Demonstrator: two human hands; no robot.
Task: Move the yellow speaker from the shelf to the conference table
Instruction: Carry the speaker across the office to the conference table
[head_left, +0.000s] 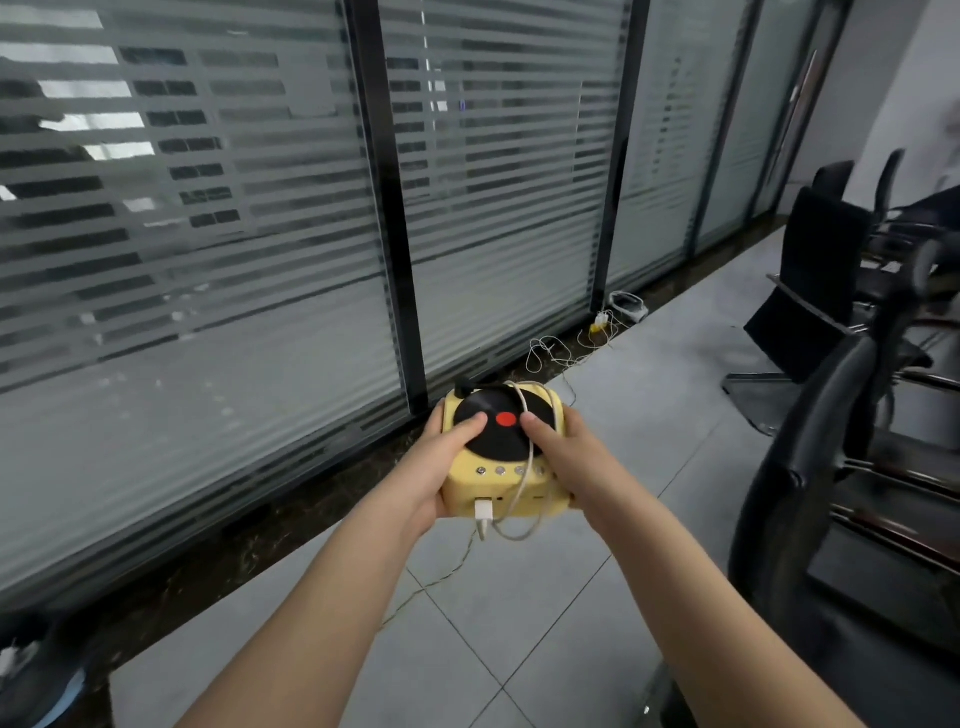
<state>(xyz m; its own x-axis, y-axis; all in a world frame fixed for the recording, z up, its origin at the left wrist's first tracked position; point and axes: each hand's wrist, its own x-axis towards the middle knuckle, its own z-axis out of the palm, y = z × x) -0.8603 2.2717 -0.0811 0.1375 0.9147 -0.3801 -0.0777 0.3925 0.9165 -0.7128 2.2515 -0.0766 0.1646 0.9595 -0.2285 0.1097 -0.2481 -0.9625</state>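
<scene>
The yellow speaker (500, 483) is a small boxy unit with a black record-like disc and a red dot on top. I carry it in the air in front of me, above the tiled floor. My left hand (436, 467) grips its left side, thumb lying on the black disc. My right hand (569, 462) grips its right side, thumb on the disc too. A white cable (524, 457) loops over the top and hangs from a plug at the front. The conference table (930, 208) shows only as a dark, blurred edge at the far right.
A glass partition with frosted stripes (260, 234) runs along the left. Black office chairs (821, 291) stand at the right, one close by (810, 457). A tangle of white cords and a power strip (597, 327) lie on the grey tile floor by the partition.
</scene>
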